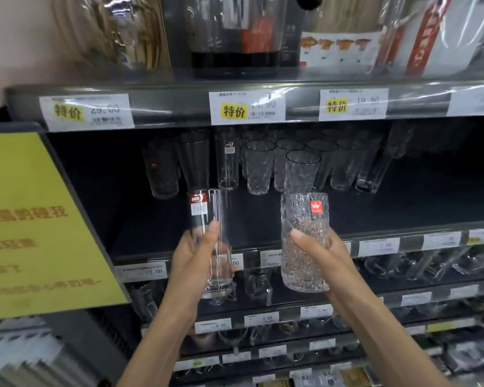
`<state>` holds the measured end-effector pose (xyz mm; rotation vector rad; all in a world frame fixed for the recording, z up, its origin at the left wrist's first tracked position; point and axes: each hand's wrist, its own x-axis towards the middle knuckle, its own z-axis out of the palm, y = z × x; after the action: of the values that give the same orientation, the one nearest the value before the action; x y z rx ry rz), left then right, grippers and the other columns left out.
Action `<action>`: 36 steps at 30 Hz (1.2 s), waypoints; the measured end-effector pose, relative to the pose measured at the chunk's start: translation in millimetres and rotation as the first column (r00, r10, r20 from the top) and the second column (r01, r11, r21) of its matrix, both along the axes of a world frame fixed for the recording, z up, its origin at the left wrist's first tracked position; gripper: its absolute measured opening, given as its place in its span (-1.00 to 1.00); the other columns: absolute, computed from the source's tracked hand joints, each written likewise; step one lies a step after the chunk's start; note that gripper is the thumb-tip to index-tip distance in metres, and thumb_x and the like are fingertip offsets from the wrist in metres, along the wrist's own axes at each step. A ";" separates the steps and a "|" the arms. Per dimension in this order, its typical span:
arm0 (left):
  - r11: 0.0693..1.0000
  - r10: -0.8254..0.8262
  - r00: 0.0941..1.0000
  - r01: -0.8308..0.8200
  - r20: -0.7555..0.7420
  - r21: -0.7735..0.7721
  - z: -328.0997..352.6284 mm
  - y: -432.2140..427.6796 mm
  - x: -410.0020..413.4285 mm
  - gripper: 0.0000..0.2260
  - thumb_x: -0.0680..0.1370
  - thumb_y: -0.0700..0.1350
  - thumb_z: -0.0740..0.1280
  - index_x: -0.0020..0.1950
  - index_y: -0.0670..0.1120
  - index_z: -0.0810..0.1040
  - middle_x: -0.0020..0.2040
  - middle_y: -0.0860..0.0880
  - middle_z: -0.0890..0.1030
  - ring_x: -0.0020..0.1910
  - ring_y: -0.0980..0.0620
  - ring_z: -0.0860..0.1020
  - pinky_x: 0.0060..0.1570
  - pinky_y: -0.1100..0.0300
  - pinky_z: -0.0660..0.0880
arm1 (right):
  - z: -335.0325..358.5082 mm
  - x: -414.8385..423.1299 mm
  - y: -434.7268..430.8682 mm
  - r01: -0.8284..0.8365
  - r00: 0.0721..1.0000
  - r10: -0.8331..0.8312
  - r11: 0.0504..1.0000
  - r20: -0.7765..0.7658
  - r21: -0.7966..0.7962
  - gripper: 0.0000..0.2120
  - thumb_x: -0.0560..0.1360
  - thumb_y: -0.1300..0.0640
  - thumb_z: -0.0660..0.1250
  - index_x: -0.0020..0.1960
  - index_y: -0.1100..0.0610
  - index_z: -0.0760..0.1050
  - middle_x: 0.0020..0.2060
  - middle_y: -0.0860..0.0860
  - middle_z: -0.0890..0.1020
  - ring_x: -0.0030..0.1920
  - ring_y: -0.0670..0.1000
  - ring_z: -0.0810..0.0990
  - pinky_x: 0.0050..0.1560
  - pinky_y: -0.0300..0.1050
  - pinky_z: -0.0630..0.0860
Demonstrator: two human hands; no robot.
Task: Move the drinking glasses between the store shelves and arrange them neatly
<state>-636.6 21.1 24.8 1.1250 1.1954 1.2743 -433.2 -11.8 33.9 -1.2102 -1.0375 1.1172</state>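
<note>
Gripping a smooth glass (208, 241) in the left hand (192, 263), a textured glass (305, 241) in the right hand (323, 254).

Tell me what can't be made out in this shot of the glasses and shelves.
Head view:
- Fingers of the right hand: hidden behind the textured glass.
- Yellow sign text: blurred.
- Lower price tags: too small and blurred.
- Back-row glasses: dark, screened by the front row.
- Top-shelf packages: cut off by the upper edge.
</note>
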 end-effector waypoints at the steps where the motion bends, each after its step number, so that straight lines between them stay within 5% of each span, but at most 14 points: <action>1: 1.000 0.020 1.000 -0.020 0.001 -0.001 -0.3 0.2 -5.1 -0.41 0.36 0.43 0.34 0.10 -0.02 0.53 -0.01 -0.11 0.70 -0.05 -0.14 0.69 0.11 -0.23 0.58 | 2.7 -4.6 2.7 -0.016 1.000 0.016 1.000 0.024 0.000 -0.66 0.45 -0.05 0.44 0.15 -0.20 0.40 -0.17 -0.41 0.56 -0.09 -0.45 0.53 0.04 -0.44 0.39; 4: 0.996 0.089 0.996 -0.089 -0.004 -0.008 -0.5 -1.7 -23.4 -0.28 0.31 0.49 0.37 0.10 -0.12 0.50 0.01 -0.09 0.70 0.07 -0.16 0.66 0.19 -0.29 0.51 | 4.5 -21.1 22.3 -0.071 0.995 0.071 0.997 0.065 0.002 -0.73 0.47 0.00 0.42 -0.01 -0.24 0.34 -0.25 -0.40 0.60 -0.25 -0.53 0.50 -0.21 -0.45 0.41; 6: 0.992 0.125 0.992 -0.125 0.003 -0.005 0.7 -4.6 -36.5 -0.26 0.33 0.45 0.38 0.13 -0.17 0.47 0.00 -0.21 0.68 -0.01 -0.17 0.67 0.14 -0.25 0.54 | 7.5 -40.7 38.9 -0.106 0.993 0.104 0.994 0.054 0.019 -0.64 0.43 -0.05 0.46 0.12 -0.26 0.37 -0.03 -0.39 0.56 -0.11 -0.47 0.52 -0.10 -0.40 0.37; 9: 0.989 0.147 0.989 -0.147 0.028 0.000 1.7 -9.9 -55.9 -0.36 0.39 0.32 0.36 0.14 -0.21 0.48 -0.09 -0.34 0.64 -0.30 -0.12 0.63 -0.25 0.00 0.60 | 11.5 -72.6 65.8 -0.138 0.988 0.134 0.989 0.075 0.059 -0.32 0.42 -0.09 0.50 0.44 -0.13 0.26 0.05 -0.36 0.41 0.11 -0.33 0.46 0.16 -0.23 0.34; 11: 0.986 0.168 0.985 -0.168 0.033 0.011 1.4 -14.1 -67.4 -0.44 0.40 0.29 0.36 0.08 -0.18 0.49 -0.19 -0.30 0.61 -0.37 -0.11 0.60 -0.39 0.07 0.55 | 14.1 -94.8 85.8 -0.175 0.978 0.167 0.983 0.129 0.059 -0.34 0.34 -0.16 0.56 0.33 -0.13 0.31 0.07 -0.33 0.50 0.07 -0.29 0.51 0.23 -0.16 0.40; 14: 0.980 0.199 0.980 -0.199 0.010 0.007 -3.2 -19.7 -79.2 -0.48 0.41 0.26 0.34 0.07 -0.17 0.50 -0.20 -0.27 0.64 -0.35 -0.16 0.63 -0.30 -0.04 0.62 | 8.8 -125.7 115.1 -0.202 0.963 0.186 0.977 0.197 0.064 -0.23 0.19 -0.22 0.61 0.32 -0.08 0.41 0.13 -0.16 0.64 0.14 -0.12 0.62 0.25 -0.01 0.54; 22: 0.972 0.235 0.972 -0.235 -0.022 -0.027 -15.5 -23.0 -97.0 -0.48 0.39 0.31 0.32 0.12 -0.06 0.51 -0.10 -0.17 0.69 -0.27 -0.21 0.68 -0.04 -0.14 0.64 | -9.4 -188.1 167.1 -0.223 0.939 0.194 0.972 0.285 0.074 -0.28 0.26 -0.03 0.64 0.26 -0.01 0.31 0.10 -0.07 0.60 0.14 -0.05 0.59 0.26 0.00 0.53; 26: 0.975 0.222 0.975 -0.222 -0.009 -0.011 -17.3 -23.2 -103.8 -0.56 0.44 0.27 0.32 0.14 -0.02 0.50 -0.13 -0.17 0.68 -0.31 -0.15 0.67 -0.15 -0.01 0.64 | -18.3 -204.2 180.7 -0.209 0.944 0.180 0.975 0.276 0.079 -0.25 0.29 0.03 0.64 0.31 0.02 0.28 0.10 -0.09 0.57 0.15 0.00 0.59 0.17 0.15 0.59; 29: 0.973 0.229 0.973 -0.229 0.002 -0.009 -19.4 -20.8 -107.9 -0.54 0.42 0.27 0.33 0.13 -0.03 0.49 -0.15 -0.14 0.66 -0.33 -0.14 0.65 -0.20 0.03 0.63 | -25.6 -212.2 190.6 -0.191 0.940 0.148 0.975 0.306 0.113 -0.29 0.31 0.04 0.63 0.27 0.03 0.27 0.10 -0.09 0.53 0.15 -0.05 0.54 0.21 0.01 0.56; 32: 0.976 0.217 0.976 -0.217 0.016 -0.006 -21.5 -17.0 -110.5 -0.56 0.45 0.24 0.33 0.14 -0.06 0.48 -0.17 -0.12 0.64 -0.37 -0.10 0.61 -0.18 -0.04 0.62 | -27.8 -216.0 197.4 -0.188 0.926 0.130 0.973 0.354 0.136 -0.24 0.29 -0.07 0.62 0.29 -0.03 0.23 0.17 -0.08 0.49 0.18 -0.07 0.49 0.26 -0.05 0.51; 36: 0.979 0.202 0.979 -0.202 0.026 -0.009 -24.5 -11.0 -113.3 -0.57 0.45 0.22 0.35 0.13 -0.06 0.48 -0.16 -0.08 0.64 -0.38 -0.07 0.58 -0.11 -0.15 0.61 | -33.0 -219.0 209.4 -0.207 0.912 0.146 0.971 0.382 0.123 -0.10 0.04 -0.28 0.58 0.22 -0.13 0.19 0.25 0.00 0.49 0.23 0.05 0.54 0.18 0.16 0.59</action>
<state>-749.8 10.1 0.3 0.9970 1.3188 1.4333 -652.2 197.6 1.0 -1.2410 -1.5246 0.9356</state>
